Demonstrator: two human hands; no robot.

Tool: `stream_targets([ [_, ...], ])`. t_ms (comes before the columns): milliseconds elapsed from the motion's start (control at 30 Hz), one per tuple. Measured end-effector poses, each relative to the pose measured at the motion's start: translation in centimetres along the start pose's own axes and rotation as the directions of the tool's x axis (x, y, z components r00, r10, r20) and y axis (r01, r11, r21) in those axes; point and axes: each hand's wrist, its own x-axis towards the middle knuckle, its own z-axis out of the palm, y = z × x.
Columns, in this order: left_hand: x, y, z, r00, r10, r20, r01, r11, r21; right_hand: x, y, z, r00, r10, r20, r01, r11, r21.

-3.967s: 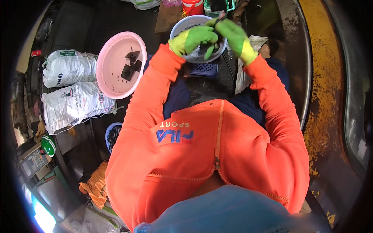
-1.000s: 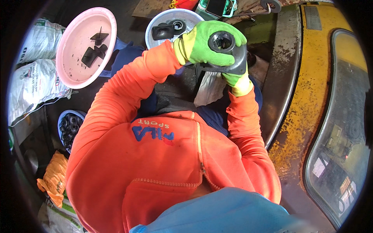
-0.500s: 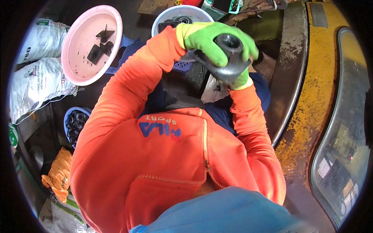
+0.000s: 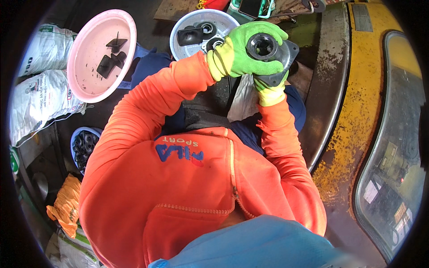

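Both my hands wear green gloves with yellow cuffs. A black moulded part (image 4: 288, 53), rubber-like, has a round hollow collar and a flat flange with small holes at its corners. My left hand (image 4: 241, 53) is closed around the collar, thumb and fingers on opposite sides of it. From below, my right hand (image 4: 271, 89) grips the flange side; its fingers are mostly hidden by the part. The collar's opening faces up. Just left of the hands, a pale blue mesh basket (image 4: 175, 38) contains more black parts (image 4: 191, 36) and a ringed piece (image 4: 208, 28).
A pink basin (image 4: 76, 67) at the left bears several black pieces. Below it, a blue basket (image 4: 73, 145) is filled with small black parts. White sacks (image 4: 42, 100) and an orange bag (image 4: 67, 205) lie far left. A worn yellow machine (image 4: 344, 152) stands along the right.
The black part has been turned and raised slightly, so its collar opening and flange now face up more fully. My left hand has shifted its hold round the collar.
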Motion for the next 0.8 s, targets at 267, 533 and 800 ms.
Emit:
stream_targets([
  [267, 0.4, 1.4, -1.2, 0.965, -0.131, 0.226, 0.183, 0.956, -0.228, -0.5, -0.4, -2.0, 0.967, -0.053, 0.251, 0.071, 0.996, -0.061],
  [533, 1.2, 1.4, -2.1, 0.839, 0.007, 0.544, 0.243, 0.89, -0.386, -2.6, 0.4, -2.7, 0.903, -0.162, 0.398, 0.255, 0.947, -0.193],
  [800, 2.0, 0.6, -2.2, 0.605, 0.258, 0.753, 0.194, 0.87, -0.454, -2.3, -1.3, -0.1, 0.966, 0.012, 0.258, -0.065, 0.978, 0.2],
])
